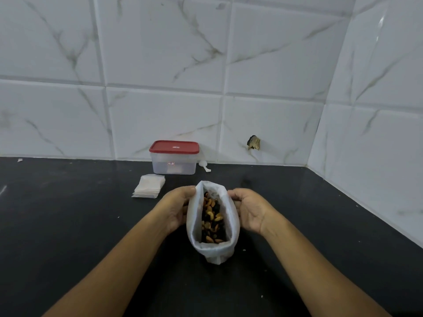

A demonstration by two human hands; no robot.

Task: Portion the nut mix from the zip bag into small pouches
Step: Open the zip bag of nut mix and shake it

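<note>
- Head view shows the zip bag (215,253) standing on the dark bench (68,225) at the centre, between the left hand (177,208) and the right hand (248,210), its mouth spread wide and facing up
- On the bag's 9 o'clock wall the left hand curls round the plastic, thumb up near the rim; the right hand grips the 3 o'clock wall the same way; both hands hold only the bag, and their fingertips are hidden behind it
- Down inside lies the nut mix (212,219), a tan, brown and dark jumble seen through the mouth
- Its mouth has its long axis running 12 to 6 o'clock, narrow ends pointing away from and toward the person
- At about 10 o'clock from the bag the small pouches (150,186) lie in a flat stack, near but apart; the left hand is nearer, so I judge it should reach while the right steadies the bag
- At 12 o'clock a clear tub (174,165) with its red lid on stands against the tiled wall (160,110); a white scoop (204,165) lies just beside it toward 1 o'clock
- Open bench spreads widely toward 9 o'clock; toward 3 o'clock the side wall (377,110) slants in and leaves less room; the front edge is out of view
- Likely risk: released by both hands, the soft bag may slump and spill
</note>
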